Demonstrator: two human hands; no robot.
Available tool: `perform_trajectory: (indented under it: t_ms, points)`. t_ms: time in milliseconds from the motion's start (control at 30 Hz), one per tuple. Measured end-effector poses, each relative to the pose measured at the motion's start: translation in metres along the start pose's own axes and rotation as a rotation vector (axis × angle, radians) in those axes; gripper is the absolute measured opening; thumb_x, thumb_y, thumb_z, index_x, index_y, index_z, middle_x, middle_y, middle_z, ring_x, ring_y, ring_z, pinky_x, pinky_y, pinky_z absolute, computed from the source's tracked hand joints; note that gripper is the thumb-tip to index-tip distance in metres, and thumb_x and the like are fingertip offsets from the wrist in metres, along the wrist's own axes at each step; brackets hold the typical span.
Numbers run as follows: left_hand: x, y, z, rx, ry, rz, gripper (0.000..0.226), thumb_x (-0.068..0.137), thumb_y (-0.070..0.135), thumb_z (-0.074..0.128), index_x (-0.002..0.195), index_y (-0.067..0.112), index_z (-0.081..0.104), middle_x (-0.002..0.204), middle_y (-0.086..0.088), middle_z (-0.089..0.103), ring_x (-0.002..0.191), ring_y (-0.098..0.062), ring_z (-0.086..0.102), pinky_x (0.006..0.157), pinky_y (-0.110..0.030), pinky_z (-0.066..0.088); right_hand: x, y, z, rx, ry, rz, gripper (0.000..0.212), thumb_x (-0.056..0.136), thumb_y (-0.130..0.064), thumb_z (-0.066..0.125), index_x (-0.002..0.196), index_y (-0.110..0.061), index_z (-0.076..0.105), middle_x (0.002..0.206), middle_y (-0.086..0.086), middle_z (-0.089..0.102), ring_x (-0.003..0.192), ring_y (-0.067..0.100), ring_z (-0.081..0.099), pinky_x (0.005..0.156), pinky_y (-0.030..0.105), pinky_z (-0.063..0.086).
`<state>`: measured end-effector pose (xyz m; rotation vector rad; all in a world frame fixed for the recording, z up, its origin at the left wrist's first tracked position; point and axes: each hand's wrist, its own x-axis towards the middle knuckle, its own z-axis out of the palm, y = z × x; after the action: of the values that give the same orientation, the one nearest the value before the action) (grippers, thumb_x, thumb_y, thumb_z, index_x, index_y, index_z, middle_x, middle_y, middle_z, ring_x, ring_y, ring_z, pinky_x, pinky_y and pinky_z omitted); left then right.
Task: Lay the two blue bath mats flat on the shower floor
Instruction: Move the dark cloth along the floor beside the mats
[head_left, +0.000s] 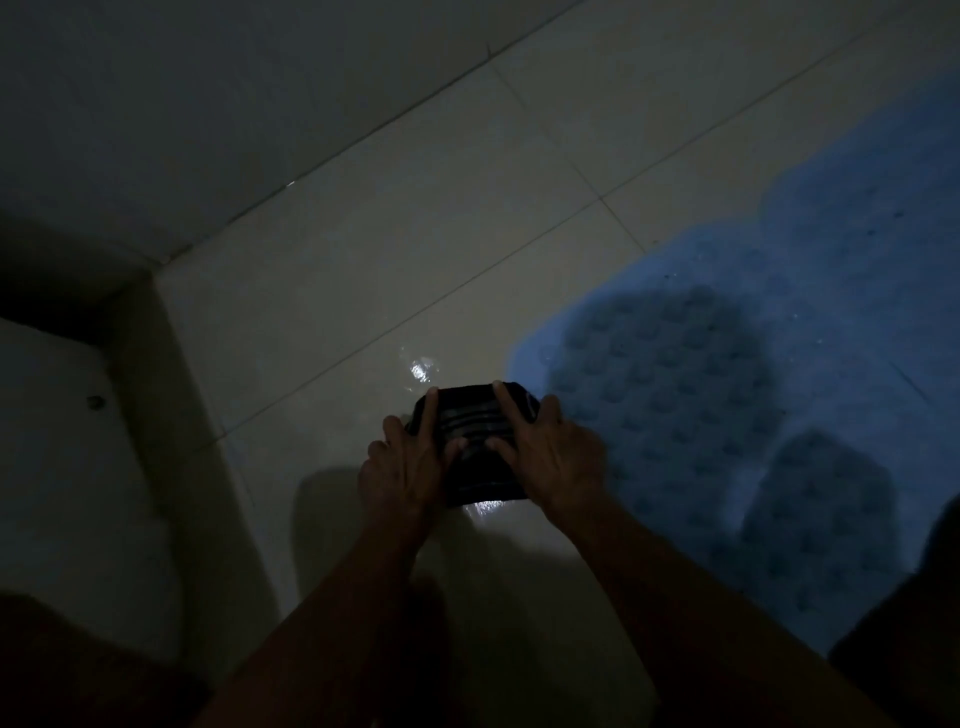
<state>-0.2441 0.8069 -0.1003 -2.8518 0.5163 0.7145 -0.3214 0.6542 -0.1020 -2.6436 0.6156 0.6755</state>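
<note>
A blue bath mat (779, 338) with a bumpy surface lies flat on the wet tiled shower floor (395, 249) at the right. Only this one mat shows in the dim light. Just left of its near corner sits a small dark object with pale stripes (475, 423), perhaps a folded cloth. My left hand (402, 462) and my right hand (550, 452) both press on it with fingers spread, one on each side. Both forearms reach in from the bottom of the view.
A tiled wall (208, 104) meets the floor along a diagonal line at the upper left. A raised pale ledge (62, 467) runs down the left side. Wet glints show on the tiles beside the dark object. The scene is very dark.
</note>
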Motion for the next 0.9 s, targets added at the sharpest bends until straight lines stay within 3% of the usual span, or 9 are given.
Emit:
perform_trajectory:
  t_ms: [167, 300, 333, 433, 500, 700, 900]
  points:
    - [0.035, -0.009, -0.017, 0.013, 0.026, 0.086, 0.074, 0.096, 0.071, 0.027, 0.158, 0.043, -0.004, 0.135, -0.014, 0.04, 0.104, -0.034, 0.057, 0.079, -0.039, 0.046, 0.017, -0.016, -0.008, -0.008, 0.098, 0.067, 0.07, 0.099, -0.061, 0.035, 0.158, -0.037, 0.005, 0.13, 0.015, 0.042, 0.094, 0.031, 0.063, 0.076, 0.039, 0.049]
    - [0.064, -0.011, -0.031, 0.029, 0.062, 0.168, 0.073, 0.097, 0.071, 0.027, 0.158, 0.043, -0.001, 0.139, -0.013, 0.039, 0.106, -0.033, 0.057, 0.08, -0.039, 0.048, 0.04, -0.022, -0.009, -0.075, 0.33, 0.148, 0.077, 0.072, -0.067, 0.073, 0.139, -0.033, 0.056, 0.09, 0.012, 0.061, 0.047, 0.023, 0.058, 0.043, 0.028, 0.044]
    - [0.072, -0.01, -0.035, 0.026, 0.065, 0.188, 0.073, 0.097, 0.071, 0.028, 0.158, 0.043, 0.0, 0.141, -0.013, 0.038, 0.108, -0.034, 0.057, 0.081, -0.04, 0.048, 0.044, -0.023, -0.011, -0.069, 0.336, 0.153, 0.076, 0.074, -0.066, 0.072, 0.141, -0.033, 0.054, 0.091, 0.012, 0.061, 0.047, 0.024, 0.058, 0.043, 0.029, 0.045]
    - [0.096, -0.005, -0.048, 0.034, 0.062, 0.241, 0.073, 0.097, 0.07, 0.031, 0.158, 0.044, 0.001, 0.147, -0.014, 0.034, 0.114, -0.034, 0.055, 0.084, -0.04, 0.049, 0.056, -0.024, -0.028, -0.003, 0.143, 0.217, 0.072, 0.096, -0.064, 0.039, 0.157, -0.038, 0.01, 0.126, 0.015, 0.047, 0.085, 0.031, 0.066, 0.065, 0.033, 0.044]
    - [0.109, -0.001, -0.056, 0.033, 0.077, 0.273, 0.072, 0.097, 0.069, 0.033, 0.158, 0.044, 0.003, 0.146, -0.012, 0.034, 0.114, -0.033, 0.054, 0.082, -0.038, 0.049, 0.06, -0.026, -0.034, 0.029, 0.121, 0.28, 0.072, 0.099, -0.064, 0.03, 0.157, -0.039, -0.003, 0.135, 0.016, 0.04, 0.094, 0.03, 0.064, 0.067, 0.033, 0.04]
    - [0.137, 0.013, -0.069, 0.071, 0.114, 0.358, 0.071, 0.097, 0.067, 0.034, 0.158, 0.046, 0.004, 0.134, -0.008, 0.041, 0.106, -0.03, 0.055, 0.07, -0.035, 0.038, 0.073, -0.027, -0.041, 0.064, 0.143, 0.411, 0.072, 0.098, -0.067, 0.026, 0.157, -0.039, -0.005, 0.135, 0.015, 0.041, 0.094, 0.029, 0.063, 0.065, 0.032, 0.039]
    - [0.162, 0.032, -0.084, 0.118, 0.123, 0.442, 0.071, 0.095, 0.069, 0.035, 0.157, 0.048, 0.007, 0.139, -0.011, 0.039, 0.106, -0.035, 0.056, 0.081, -0.041, 0.047, 0.082, -0.014, -0.047, 0.201, 0.146, 0.447, 0.07, 0.099, -0.064, 0.026, 0.156, -0.04, -0.006, 0.137, 0.015, 0.039, 0.104, 0.034, 0.06, 0.077, 0.037, 0.044]
